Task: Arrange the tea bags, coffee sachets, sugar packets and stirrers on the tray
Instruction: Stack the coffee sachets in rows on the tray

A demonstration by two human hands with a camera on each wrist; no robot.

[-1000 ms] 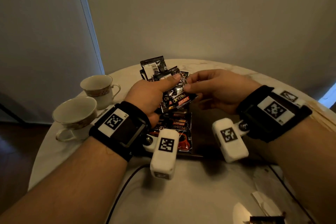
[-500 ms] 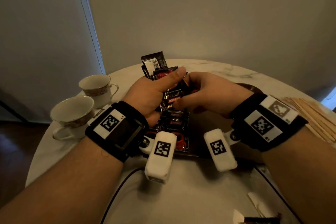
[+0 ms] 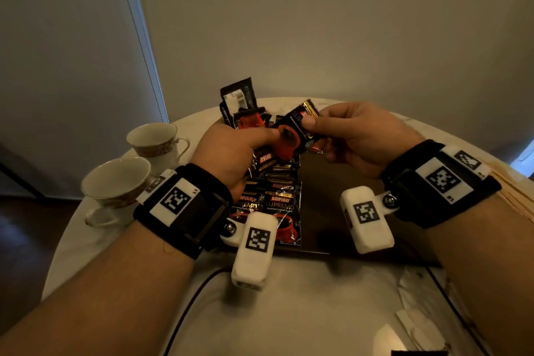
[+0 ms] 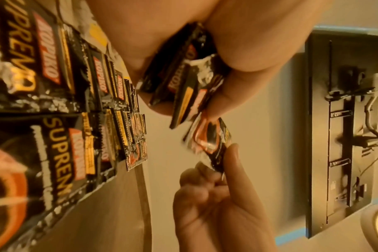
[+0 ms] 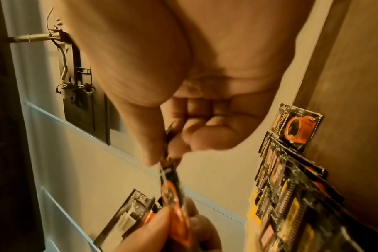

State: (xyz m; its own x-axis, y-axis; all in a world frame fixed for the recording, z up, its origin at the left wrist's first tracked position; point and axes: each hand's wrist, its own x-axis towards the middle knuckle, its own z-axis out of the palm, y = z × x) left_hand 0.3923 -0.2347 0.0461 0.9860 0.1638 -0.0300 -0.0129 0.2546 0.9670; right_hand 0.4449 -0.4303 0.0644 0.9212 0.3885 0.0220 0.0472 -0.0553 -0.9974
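Over tray, centre: both hands up above the dark tray (image 3: 323,182), working one Kopiko sachet (image 3: 294,131) between them.
L hand: left hand (image 3: 231,150) grips a fanned bunch of coffee sachets (image 3: 245,107); thumb lies on the near end of the single sachet. L wrist cam shows the bunch (image 4: 183,81) clamped in curled fingers.
R hand: right hand (image 3: 361,136) pinches the far end of that sachet w/ thumb + forefinger, other fingers curled under. R wrist view confirms the pinch (image 5: 171,172).
Change vs 0.5 s ago: then the hands were close together, sachet tucked in against the bunch; now R hand has drawn right and the sachet is mostly out, cup print face up, bridging the two hands. A full sec back R was only reaching in to the bunch.
Meaning: one sachet nearly peeled off the bunch, prob. next to go down on the tray.
Laid already: row of sachets (image 3: 277,205) overlapping like shingles on tray's left part, near to far; right part of tray bare.
Stirrers: wooden stirrers (image 3: 517,191) at far right on table, off tray.
Other: two teacups (image 3: 115,182) left of tray; white paper packets (image 3: 416,292) near right, type unclear.
Left to do: rest of bunch, then stirrers, tea, sugar.
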